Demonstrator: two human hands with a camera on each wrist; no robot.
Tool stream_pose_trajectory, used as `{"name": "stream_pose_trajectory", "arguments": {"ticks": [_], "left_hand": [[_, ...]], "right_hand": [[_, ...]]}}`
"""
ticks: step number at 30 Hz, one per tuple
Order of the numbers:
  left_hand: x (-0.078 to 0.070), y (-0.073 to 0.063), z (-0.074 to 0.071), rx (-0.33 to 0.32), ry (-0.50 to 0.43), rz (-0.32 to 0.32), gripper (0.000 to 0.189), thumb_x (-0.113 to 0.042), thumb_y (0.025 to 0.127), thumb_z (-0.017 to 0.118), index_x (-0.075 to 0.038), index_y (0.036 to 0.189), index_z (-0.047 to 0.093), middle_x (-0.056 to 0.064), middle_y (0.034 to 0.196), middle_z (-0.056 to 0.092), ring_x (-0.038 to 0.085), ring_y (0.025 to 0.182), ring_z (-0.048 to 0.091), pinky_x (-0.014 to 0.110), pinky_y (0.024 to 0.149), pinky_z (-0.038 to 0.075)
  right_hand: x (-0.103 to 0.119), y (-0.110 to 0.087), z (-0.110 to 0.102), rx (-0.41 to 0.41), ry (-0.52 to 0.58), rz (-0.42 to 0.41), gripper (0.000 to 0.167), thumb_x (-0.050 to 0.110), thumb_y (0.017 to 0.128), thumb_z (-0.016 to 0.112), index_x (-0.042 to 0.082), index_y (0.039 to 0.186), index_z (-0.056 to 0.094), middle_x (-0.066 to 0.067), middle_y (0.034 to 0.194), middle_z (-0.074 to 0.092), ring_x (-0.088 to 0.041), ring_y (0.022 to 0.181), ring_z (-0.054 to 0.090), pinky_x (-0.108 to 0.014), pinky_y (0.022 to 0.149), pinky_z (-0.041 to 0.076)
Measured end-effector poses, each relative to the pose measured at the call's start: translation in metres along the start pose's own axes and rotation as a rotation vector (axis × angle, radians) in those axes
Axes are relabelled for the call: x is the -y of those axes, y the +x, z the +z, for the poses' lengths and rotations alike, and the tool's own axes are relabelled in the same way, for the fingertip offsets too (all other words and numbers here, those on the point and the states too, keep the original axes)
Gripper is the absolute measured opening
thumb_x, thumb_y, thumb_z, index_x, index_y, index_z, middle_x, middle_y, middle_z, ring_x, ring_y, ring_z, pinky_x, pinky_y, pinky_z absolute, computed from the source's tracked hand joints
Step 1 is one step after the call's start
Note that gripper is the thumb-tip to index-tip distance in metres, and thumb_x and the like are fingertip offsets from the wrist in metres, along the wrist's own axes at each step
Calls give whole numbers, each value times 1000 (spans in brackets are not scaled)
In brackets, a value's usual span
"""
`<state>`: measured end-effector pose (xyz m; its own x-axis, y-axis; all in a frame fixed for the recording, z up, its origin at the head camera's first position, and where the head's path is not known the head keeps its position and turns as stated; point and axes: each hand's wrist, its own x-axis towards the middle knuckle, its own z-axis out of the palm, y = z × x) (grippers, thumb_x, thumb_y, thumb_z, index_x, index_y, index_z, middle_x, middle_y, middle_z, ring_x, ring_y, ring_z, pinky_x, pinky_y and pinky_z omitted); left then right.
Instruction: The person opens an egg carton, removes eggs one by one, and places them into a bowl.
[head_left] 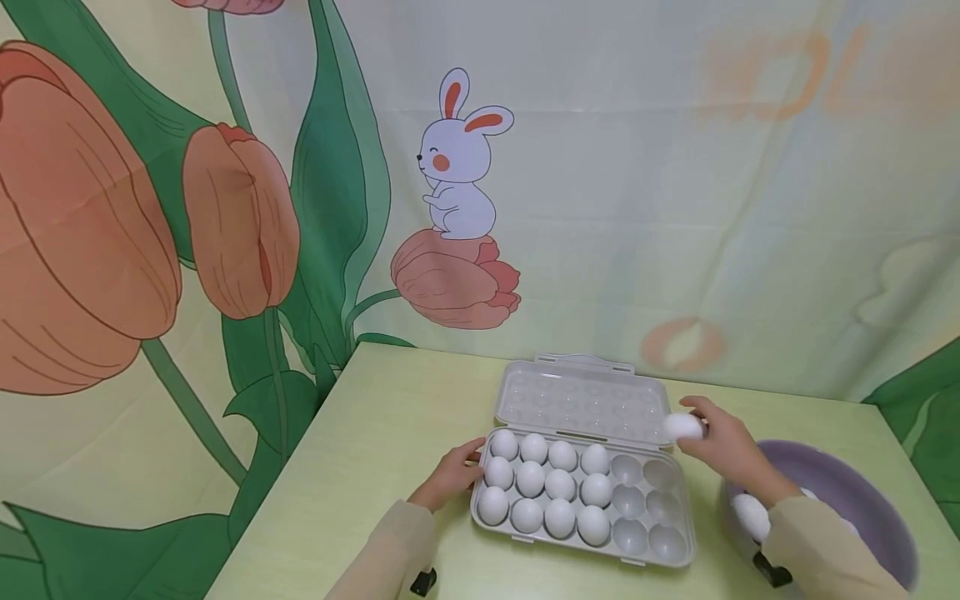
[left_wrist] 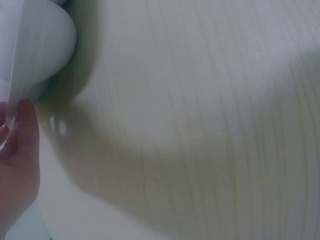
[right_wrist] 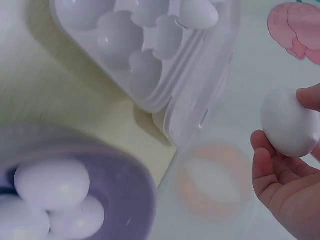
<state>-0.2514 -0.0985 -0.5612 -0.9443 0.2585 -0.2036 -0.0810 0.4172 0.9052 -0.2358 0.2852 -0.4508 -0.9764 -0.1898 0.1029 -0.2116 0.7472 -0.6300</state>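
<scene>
A white plastic egg carton (head_left: 585, 546) lies with its lid (head_left: 581, 400) folded back. White eggs (head_left: 559, 485) fill its left and middle columns; the two rightmost columns of cups (head_left: 647, 504) hold none. At the carton's left end, my left hand (head_left: 452, 477) pinches the rim between thumb and fingers, as the left wrist view shows at the carton's edge (left_wrist: 15, 65). My right hand (head_left: 722, 446) holds a single white egg (right_wrist: 289, 122) between thumb and fingertips, raised near the lid's right edge.
A purple bowl (head_left: 840, 475) with several white eggs (right_wrist: 52, 185) stands to the right of the carton, under my right forearm. The pale wood-grain table (head_left: 322, 500) ends at a curtain (head_left: 600, 208) printed with tulips and a rabbit.
</scene>
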Motion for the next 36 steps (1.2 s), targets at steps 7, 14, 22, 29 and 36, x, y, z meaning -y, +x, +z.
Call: {"name": "stream_pose_trajectory", "arguments": {"ticks": [7, 14, 22, 29, 36], "left_hand": [[-1, -1, 0, -6, -5, -8, 56, 0, 81, 49, 2, 134, 33, 24, 110, 52, 26, 91, 55, 34, 66, 50], [2, 1, 0, -3, -5, -2, 56, 0, 81, 49, 2, 134, 33, 24, 110, 52, 25, 89, 56, 31, 64, 50], [2, 2, -1, -1, -6, 3, 55, 1, 81, 48, 2, 134, 33, 25, 110, 51, 23, 87, 55, 32, 65, 50], [3, 2, 0, 2, -14, 6, 56, 1, 81, 48, 3, 134, 32, 25, 109, 51, 22, 85, 54, 31, 64, 49], [4, 3, 0, -2, -8, 6, 56, 1, 80, 48, 2, 134, 33, 24, 109, 51, 22, 84, 55, 28, 61, 48]], "right_hand": [[-12, -11, -21, 52, -52, 32, 46, 12, 77, 61, 0, 119, 50, -27, 117, 50, -29, 86, 55, -31, 61, 43], [-33, -22, -31, 109, -3, 119, 42, 15, 77, 61, 0, 115, 49, -24, 106, 55, -22, 81, 54, -29, 59, 42], [-60, -36, -38, 196, 31, 165, 46, 16, 77, 63, -9, 114, 48, -18, 98, 58, -14, 78, 51, -27, 61, 43], [-73, -51, -42, 251, 43, 269, 43, 16, 74, 65, -5, 108, 49, -15, 96, 59, -15, 77, 53, -28, 62, 44], [-84, -67, -34, 286, 93, 294, 39, 15, 72, 64, -3, 102, 46, -8, 82, 54, -14, 68, 50, -30, 56, 44]]}}
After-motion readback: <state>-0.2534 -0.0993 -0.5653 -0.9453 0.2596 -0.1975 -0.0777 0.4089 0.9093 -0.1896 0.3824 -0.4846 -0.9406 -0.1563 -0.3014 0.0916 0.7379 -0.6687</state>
